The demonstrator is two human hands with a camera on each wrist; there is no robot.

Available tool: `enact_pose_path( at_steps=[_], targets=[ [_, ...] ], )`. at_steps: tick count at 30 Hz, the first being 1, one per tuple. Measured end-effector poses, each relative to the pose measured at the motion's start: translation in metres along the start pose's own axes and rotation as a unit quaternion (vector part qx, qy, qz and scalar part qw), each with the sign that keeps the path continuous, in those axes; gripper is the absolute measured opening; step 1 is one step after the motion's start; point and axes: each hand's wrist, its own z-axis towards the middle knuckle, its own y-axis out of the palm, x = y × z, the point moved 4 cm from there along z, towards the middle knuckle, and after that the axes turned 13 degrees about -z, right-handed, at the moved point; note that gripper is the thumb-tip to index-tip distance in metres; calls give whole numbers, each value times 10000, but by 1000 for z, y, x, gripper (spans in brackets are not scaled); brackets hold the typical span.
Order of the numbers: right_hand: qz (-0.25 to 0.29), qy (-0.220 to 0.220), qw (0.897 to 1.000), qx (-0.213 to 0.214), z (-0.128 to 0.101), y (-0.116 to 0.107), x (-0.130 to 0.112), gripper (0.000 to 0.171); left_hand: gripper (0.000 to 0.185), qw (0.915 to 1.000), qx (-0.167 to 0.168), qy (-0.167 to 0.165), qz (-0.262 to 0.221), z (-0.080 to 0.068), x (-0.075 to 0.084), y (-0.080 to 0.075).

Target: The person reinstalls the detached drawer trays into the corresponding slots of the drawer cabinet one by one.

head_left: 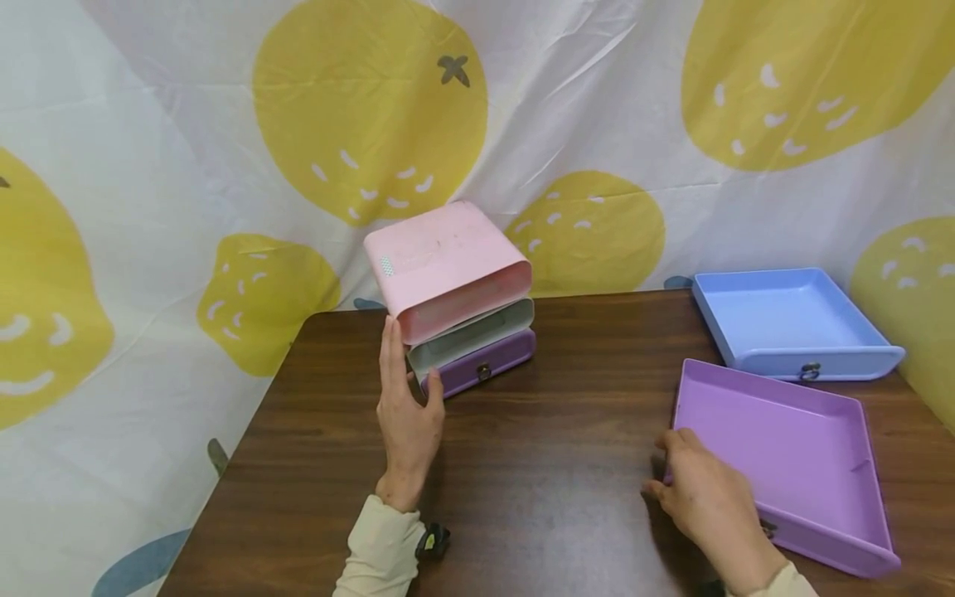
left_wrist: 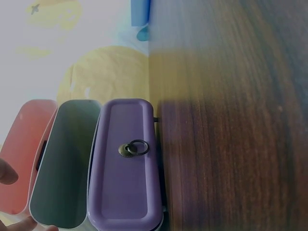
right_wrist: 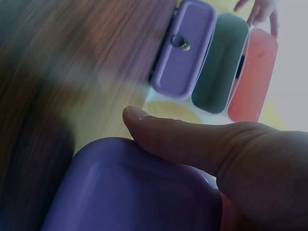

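A stack of drawer cases stands towards the back left in the head view: a pink case [head_left: 448, 253] tilted on top, a grey-green one [head_left: 477, 332] below, both open-fronted, and a purple drawer front [head_left: 515, 351] with a ring pull at the bottom. My left hand [head_left: 406, 423] rests against the stack's left side, fingers extended upward. At the right, my right hand [head_left: 705, 489] grips a light purple drawer [head_left: 783, 448] by its near left corner. The right wrist view shows its thumb [right_wrist: 178, 137] lying along the drawer's edge; the other fingers are mostly hidden.
A blue drawer [head_left: 802, 319] with a ring pull lies at the back right, just behind the purple one. The brown wooden table [head_left: 552, 473] ends at a white cloth [head_left: 582, 99] printed with yellow fruit.
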Motion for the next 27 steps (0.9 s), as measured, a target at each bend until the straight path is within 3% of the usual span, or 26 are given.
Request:
enact_pose_path(
  at_steps=[14, 27],
  targets=[
    [-21, -492, 9984, 293, 5, 5, -41, 51, 88, 10000, 12, -20, -8, -1, -1, 0],
    [-20, -747, 9964, 392, 10, 7, -61, 50, 88, 10000, 23, -47, -45, 0, -1, 0]
  ],
)
